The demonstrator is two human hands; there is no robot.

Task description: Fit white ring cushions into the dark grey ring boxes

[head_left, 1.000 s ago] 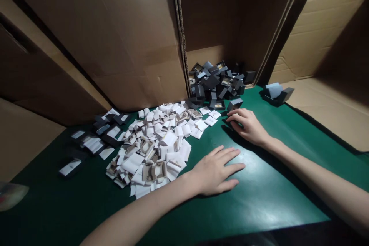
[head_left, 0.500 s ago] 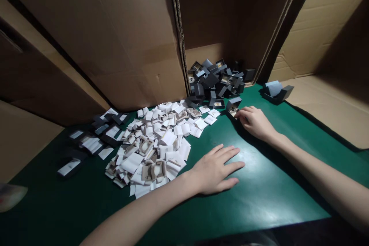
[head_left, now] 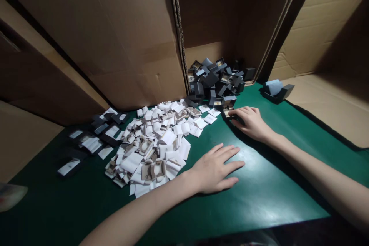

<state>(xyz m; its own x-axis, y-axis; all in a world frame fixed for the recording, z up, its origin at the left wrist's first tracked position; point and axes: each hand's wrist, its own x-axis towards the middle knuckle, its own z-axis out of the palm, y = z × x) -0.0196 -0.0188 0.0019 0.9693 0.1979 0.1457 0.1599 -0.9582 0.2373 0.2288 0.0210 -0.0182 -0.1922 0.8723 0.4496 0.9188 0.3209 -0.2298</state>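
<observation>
My left hand [head_left: 217, 169] lies flat on the green table [head_left: 268, 196], fingers spread, with nothing in it. Just left of its wrist spreads a heap of small white cartons and folded papers [head_left: 157, 142]. Farther forward, the fingers of my right hand [head_left: 250, 123] are bent over the near edge of a small dark open box [head_left: 230, 102]. That box has its lid up and a pale inside; my fingertips partly cover its base. It stands against the front of a pile of similar dark boxes [head_left: 211, 78].
Dark boxes with white papers [head_left: 92, 142] lie at the left. At the right back sits an open dark box with a grey-blue insert [head_left: 275, 90]. Tall cardboard walls [head_left: 129, 46] rise behind the table. A blurred object [head_left: 11, 196] shows at the left edge.
My right hand has moved slightly left, and the small open box has shifted left with it towards the dark pile. My left hand has stayed in place.
</observation>
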